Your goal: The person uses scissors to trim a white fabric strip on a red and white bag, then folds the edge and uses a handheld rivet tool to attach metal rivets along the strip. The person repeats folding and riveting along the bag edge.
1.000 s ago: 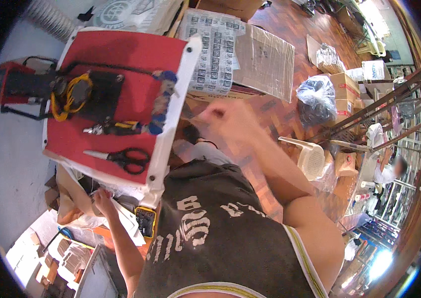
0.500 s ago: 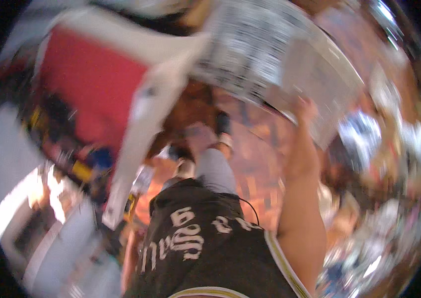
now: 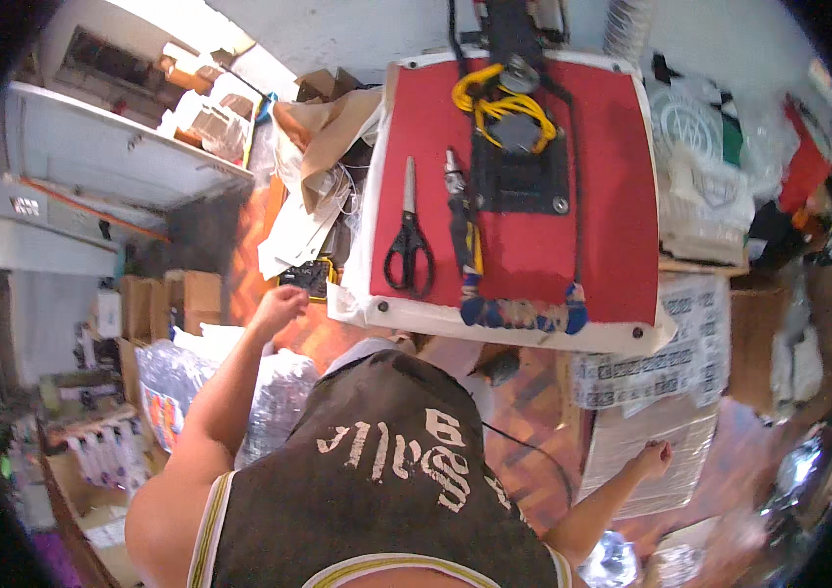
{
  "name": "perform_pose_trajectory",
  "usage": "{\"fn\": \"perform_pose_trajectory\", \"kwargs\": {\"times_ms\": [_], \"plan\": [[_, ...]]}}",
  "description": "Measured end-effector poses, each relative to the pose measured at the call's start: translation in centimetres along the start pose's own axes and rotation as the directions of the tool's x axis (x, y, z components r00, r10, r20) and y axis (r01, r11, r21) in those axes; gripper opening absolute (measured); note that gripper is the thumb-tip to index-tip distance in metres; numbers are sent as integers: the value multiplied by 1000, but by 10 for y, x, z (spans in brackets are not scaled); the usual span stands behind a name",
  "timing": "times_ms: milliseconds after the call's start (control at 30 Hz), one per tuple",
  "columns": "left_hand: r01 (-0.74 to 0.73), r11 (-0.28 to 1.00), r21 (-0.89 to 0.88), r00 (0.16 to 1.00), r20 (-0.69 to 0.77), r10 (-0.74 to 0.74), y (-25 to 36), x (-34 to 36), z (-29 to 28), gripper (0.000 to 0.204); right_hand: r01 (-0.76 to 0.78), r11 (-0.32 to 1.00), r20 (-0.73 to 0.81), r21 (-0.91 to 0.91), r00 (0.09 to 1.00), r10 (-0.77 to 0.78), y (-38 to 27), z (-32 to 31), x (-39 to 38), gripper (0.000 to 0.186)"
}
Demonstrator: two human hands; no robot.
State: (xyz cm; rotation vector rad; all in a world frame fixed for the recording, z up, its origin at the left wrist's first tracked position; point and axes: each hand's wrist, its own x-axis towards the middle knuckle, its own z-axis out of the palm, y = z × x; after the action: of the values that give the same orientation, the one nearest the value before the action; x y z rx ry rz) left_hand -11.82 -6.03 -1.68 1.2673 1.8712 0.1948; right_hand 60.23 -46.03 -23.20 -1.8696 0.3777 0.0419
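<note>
My left hand (image 3: 281,306) hangs in the air beside the left front corner of a red-topped table (image 3: 524,260), its fingers loosely curled with nothing seen in them. At the right, my right hand (image 3: 653,458) is closed like a fist over a clear-wrapped flat package (image 3: 622,436); no object shows in it. Whether it touches the package I cannot tell. On the red top lie black-handled scissors (image 3: 408,243), a tool with a dark handle (image 3: 457,201) and a coiled yellow cord (image 3: 504,103) on a black machine base (image 3: 522,176).
Printed white sheeting (image 3: 646,358) covers a stack right of the table. Plastic bags (image 3: 705,186) crowd the far right. Brown paper (image 3: 313,137) and cardboard lie left of the table. Plastic-wrapped bundles (image 3: 278,397) stand behind my left arm. A thin black cable (image 3: 543,453) runs on the floor.
My view has turned, so the red-topped table now stands ahead instead of at the left. My right hand, earlier against a brown panel of the printed-covered stack, now appears lower right. My left hand has come into view.
</note>
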Motion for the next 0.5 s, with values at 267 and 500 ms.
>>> {"fn": "perform_pose_trajectory", "kwargs": {"times_ms": [267,500], "plan": [[-498,828,-258,863,-62,501,143,162,52,37,499,844,218,197,817,-533,-320,82,-124,22],[-671,591,-448,709,-155,688,262,294,74,78,302,811,610,502,541,-579,-407,177,-408,21]]}}
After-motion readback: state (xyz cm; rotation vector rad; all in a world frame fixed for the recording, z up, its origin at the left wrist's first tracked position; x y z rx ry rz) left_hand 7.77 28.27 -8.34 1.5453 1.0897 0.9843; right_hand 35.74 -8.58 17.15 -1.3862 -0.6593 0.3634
